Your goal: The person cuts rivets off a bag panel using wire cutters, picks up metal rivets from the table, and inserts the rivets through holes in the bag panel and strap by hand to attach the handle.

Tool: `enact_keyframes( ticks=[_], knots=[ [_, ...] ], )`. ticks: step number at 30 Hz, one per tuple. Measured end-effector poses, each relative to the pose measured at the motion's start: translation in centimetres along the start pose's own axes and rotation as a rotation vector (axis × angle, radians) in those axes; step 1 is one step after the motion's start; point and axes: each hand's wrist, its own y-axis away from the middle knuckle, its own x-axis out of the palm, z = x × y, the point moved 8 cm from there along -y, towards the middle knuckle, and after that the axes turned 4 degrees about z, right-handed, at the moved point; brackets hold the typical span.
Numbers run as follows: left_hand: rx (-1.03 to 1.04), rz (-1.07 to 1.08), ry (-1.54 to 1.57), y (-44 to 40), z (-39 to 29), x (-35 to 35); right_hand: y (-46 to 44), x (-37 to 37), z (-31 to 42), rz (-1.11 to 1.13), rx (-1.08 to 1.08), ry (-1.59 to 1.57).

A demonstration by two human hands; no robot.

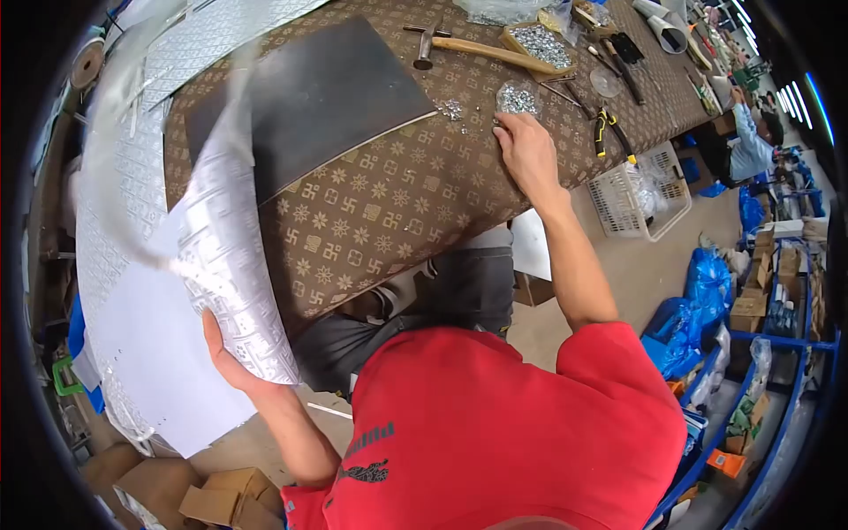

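Observation:
My left hand (pixel 228 360) is closed on the edge of a white-silver patterned sheet (pixel 231 256), curled upright at the table's left side; part of the hand is behind it. A strip of clear plastic (pixel 115 168) loops up from the sheet. My right hand (pixel 530 159) rests over the brown patterned tablecloth (pixel 380 203), its fingers drawn together at a small heap of shiny metal pieces (pixel 518 99). Whatever lies between those fingertips is too small to tell. More loose metal pieces (pixel 451 109) lie to the left, near a black mat (pixel 327 88).
A hammer (pixel 481 49) lies at the back beside a box of metal pieces (pixel 541 44). Yellow-black pliers (pixel 614 135) sit near the right edge. Below stands a white plastic basket (pixel 618 208). Blue bags (pixel 689 309) and blue shelving (pixel 786 340) are at right, cardboard boxes (pixel 159 490) at lower left.

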Motion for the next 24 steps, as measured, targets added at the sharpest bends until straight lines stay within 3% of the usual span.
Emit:
enact_keyframes(
  ticks=[4, 6, 8, 10, 11, 13, 18, 24],
  knots=[
    [0.051, 0.018, 0.064, 0.1, 0.1, -0.9, -0.3, -2.8, 0.0, -0.083, 0.127, -0.15],
    [0.041, 0.063, 0.124, 0.1, 0.0, -1.7, -1.7, -4.9, -1.6, -0.219, 0.064, -0.103],
    [0.048, 0.089, 0.173, -0.2, -1.0, -3.6, -4.7, -3.5, -4.4, 0.063, 0.175, 0.113],
    [0.117, 0.053, 0.173, 0.3, -1.6, -2.8, -6.3, -0.5, -7.0, 0.313, 0.12, 0.206],
    [0.132, 0.059, 0.19, 0.0, -1.5, -1.7, -6.6, 0.1, -6.9, 0.276, -0.005, 0.234],
    [0.17, 0.071, 0.169, 0.4, -1.5, 0.1, -7.0, 1.8, -9.0, 0.283, -0.022, 0.175],
    [0.126, 0.173, 0.212, 0.6, -1.5, 1.7, -7.2, 0.4, -5.6, 0.296, -0.01, 0.189],
    [0.056, 0.143, 0.213, 0.1, -0.6, 0.8, -7.1, -0.2, -7.0, 0.272, 0.05, 0.117]
  ],
)
